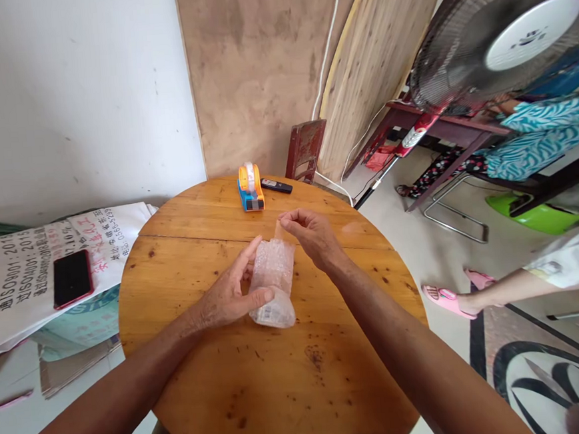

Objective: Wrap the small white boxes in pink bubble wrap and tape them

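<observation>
Left hand point(228, 295) clamps bubble-wrap bundle point(273, 285) on bench point(283, 391); right hand point(311, 235) fingers pinch its top edge. Looks light, soft, slippery, maybe fragile inside; hold mid-body.

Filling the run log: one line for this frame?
left hand: grips bubble-wrap bundle | right hand: pinches bundle's top edge | round wooden table: tape dispenser at far edge

Left hand point(230, 295): palm down, thumb stretched right and pressed flat, index finger extended forward, other fingers loosely curled. Left forearm: bare, entering from lower left, angled up toward centre. Right hand point(311, 232): raised slightly, fingertips pinched together at the thumb, wrist bent inward. Right forearm: bare, entering from lower right, angled up and left. Hands near each other, not touching.
</observation>
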A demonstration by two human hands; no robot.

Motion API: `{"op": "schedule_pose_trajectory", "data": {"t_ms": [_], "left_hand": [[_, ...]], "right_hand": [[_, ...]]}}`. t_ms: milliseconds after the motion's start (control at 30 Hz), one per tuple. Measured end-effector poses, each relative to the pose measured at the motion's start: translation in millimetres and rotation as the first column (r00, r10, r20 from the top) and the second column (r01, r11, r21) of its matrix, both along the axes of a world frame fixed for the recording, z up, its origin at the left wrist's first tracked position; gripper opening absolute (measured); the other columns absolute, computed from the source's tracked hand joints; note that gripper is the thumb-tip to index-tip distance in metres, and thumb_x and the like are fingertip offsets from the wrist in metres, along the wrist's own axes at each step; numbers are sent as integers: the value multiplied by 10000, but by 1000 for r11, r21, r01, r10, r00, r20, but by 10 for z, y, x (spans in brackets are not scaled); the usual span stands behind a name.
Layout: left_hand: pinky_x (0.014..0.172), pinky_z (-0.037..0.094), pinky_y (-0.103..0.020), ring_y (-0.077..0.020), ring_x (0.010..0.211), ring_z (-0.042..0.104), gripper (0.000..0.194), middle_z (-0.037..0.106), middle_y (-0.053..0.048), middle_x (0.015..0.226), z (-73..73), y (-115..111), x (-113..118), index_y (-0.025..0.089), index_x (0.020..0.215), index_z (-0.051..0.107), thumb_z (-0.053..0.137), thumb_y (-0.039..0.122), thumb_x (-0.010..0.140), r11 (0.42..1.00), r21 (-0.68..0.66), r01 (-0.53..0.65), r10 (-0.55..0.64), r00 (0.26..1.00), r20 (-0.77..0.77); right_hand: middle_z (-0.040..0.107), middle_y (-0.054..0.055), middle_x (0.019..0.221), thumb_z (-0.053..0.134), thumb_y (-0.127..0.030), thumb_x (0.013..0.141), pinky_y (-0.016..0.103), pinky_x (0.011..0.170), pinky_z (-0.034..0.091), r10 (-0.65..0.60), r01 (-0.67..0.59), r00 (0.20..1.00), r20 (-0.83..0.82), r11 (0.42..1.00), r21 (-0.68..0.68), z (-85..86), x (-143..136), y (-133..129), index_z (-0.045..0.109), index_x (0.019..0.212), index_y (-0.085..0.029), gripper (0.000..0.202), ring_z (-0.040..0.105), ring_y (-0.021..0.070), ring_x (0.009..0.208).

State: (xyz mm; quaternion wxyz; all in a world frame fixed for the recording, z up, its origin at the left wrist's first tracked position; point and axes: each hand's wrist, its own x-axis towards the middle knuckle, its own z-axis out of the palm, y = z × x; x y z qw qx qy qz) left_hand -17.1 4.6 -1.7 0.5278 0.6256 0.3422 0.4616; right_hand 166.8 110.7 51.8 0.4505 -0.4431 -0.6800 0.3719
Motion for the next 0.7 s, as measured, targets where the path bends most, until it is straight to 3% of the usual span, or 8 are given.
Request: {"op": "schedule_pose_trajectory", "data": {"t_ms": [200,333,467,600,700], "left_hand": [[892,485,-378,-256,1066,587,607,603,-131,1183,16,41,-28,178,1311,476,711,388,792,987,-157,40,-21,992,124],[917,476,-388,-267,1106,582,600,629,-125,1194,15,74,-38,161,1285,533,726,366,756,961,-274,46,-7,990,142],[939,465,-389,-262,1112,591,603,648,-109,1206,32,81,-37,166,1301,549,714,301,737,957,-288,29,17,988,156],[902,479,-370,-251,1052,611,615,675,-95,1140,50,78,-53,165,1332,549,674,231,733,965,-260,15,17,993,121],[831,490,-334,-226,968,620,664,685,-76,1077,58,62,-64,171,1369,528,639,182,715,972,-236,-9,25,998,63]], "right_hand": [[602,-19,651,646,-350,714,291,656,427,-49,47,998,-36,998,-43,-11,-60,123,622,668,-196,162,515,136,629],[602,-15,666,620,-374,733,281,629,420,-8,8,1000,-4,998,-56,-42,-38,162,608,678,-198,184,518,136,638],[619,-12,725,582,-407,781,267,582,423,-101,101,995,3,995,-19,-13,79,-49,578,805,-203,205,551,132,617],[523,-27,572,554,-486,852,256,501,353,26,-23,962,273,1000,-15,51,91,-468,522,676,-209,329,479,119,508],[568,-8,616,628,-531,800,261,517,330,-10,-26,871,491,997,66,18,-22,-639,541,709,-208,348,491,139,556]]}}
